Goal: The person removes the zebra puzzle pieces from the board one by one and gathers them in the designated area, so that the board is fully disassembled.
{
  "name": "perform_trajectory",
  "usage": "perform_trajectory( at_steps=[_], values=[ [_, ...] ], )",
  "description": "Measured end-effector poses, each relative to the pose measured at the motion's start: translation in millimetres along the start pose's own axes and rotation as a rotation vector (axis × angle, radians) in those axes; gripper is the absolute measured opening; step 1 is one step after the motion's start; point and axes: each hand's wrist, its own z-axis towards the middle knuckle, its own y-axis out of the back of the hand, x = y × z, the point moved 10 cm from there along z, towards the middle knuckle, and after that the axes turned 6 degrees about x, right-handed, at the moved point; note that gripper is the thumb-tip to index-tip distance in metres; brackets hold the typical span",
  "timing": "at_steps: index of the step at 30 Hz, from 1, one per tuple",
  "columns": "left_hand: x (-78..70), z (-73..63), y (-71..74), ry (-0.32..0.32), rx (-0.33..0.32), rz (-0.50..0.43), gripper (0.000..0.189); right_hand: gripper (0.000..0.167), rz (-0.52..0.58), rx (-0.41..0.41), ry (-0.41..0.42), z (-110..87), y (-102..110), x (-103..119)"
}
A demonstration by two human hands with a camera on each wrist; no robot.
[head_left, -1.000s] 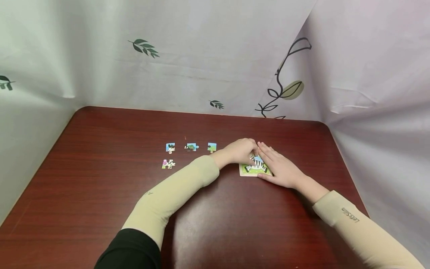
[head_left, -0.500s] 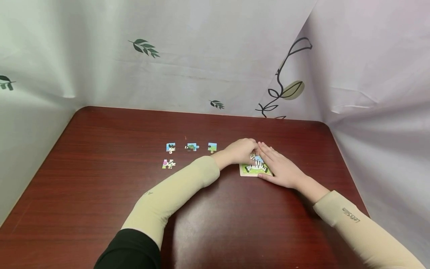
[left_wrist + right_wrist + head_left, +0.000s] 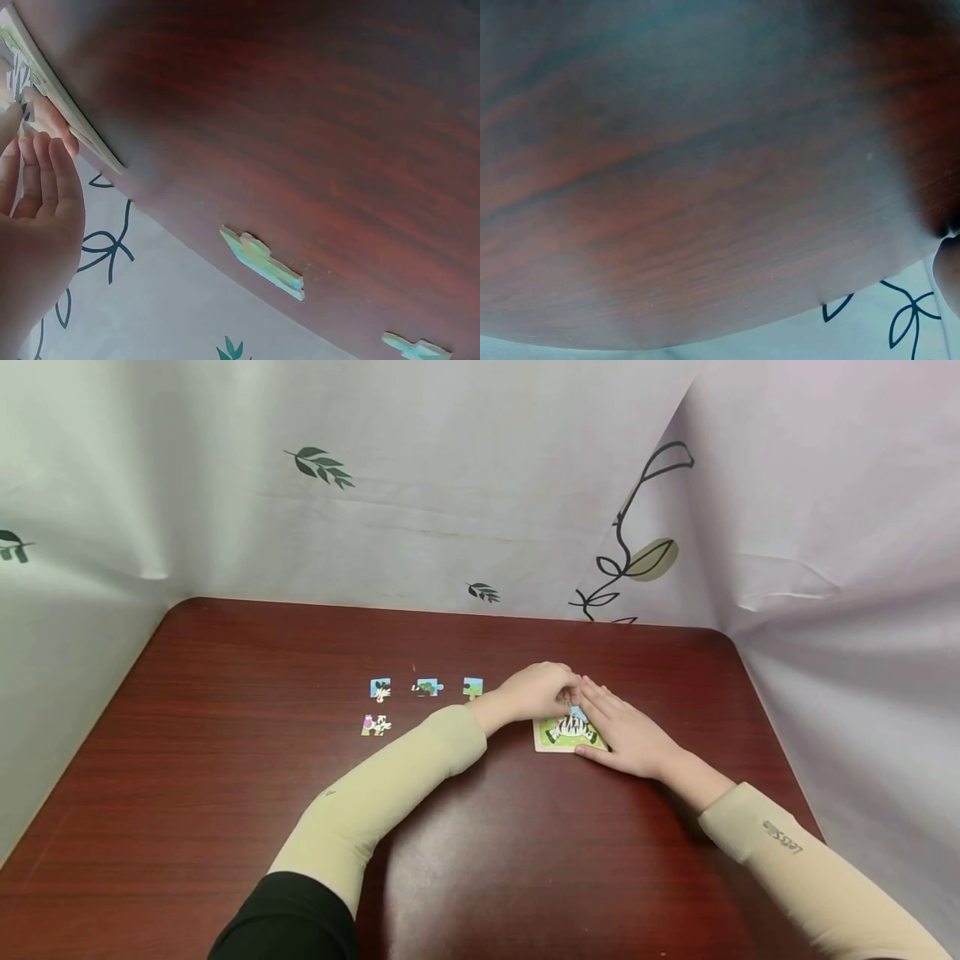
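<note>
A small square puzzle board [image 3: 551, 745] with a zebra on green grass lies right of the table's middle. My left hand [image 3: 534, 692] is over its far left part, thumb and fingertips pinching a small puzzle piece [image 3: 28, 112]. Most of that piece is hidden by the fingers. My right hand [image 3: 630, 735] lies along the board's right side, fingers straight and thumb at the near edge. Its fingertips are close to the left hand's. The right wrist view shows only a dark bit of that hand at the right border.
Several loose puzzle pieces lie left of the board: a zebra-head piece [image 3: 380, 690], a blue-and-green piece [image 3: 428, 687], a green-and-blue piece [image 3: 473, 686] and a pink-and-white piece [image 3: 376, 725]. A white curtain [image 3: 420, 485] hangs behind the brown table [image 3: 225, 760].
My left hand has shifted slightly away from me, its thumb drawing back so more of the zebra shows. The right hand stays on the board.
</note>
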Motion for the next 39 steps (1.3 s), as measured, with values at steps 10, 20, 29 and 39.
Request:
perform_trajectory(
  at_steps=[10, 20, 29, 39],
  values=[
    [2.8, -2.5, -4.3, -0.004, 0.023, -0.081, 0.011, 0.092, -0.01, -0.009, 0.008, 1.9, 1, 0],
    [-2.9, -1.4, -8.6, -0.015, 0.035, -0.049, 0.011, 0.09, -0.024, 0.002, 0.001, 2.2, -1, 0],
    [-3.4, -1.9, -3.9, -0.004, 0.003, -0.067, 0.008, 0.094, -0.015, 0.006, -0.004, 0.9, -1, 0],
    [4.2, -9.2, 7.4, 0.048, -0.015, -0.086, 0.006, 0.096, -0.001, -0.025, 0.025, -0.6, 2, 3]
  ],
)
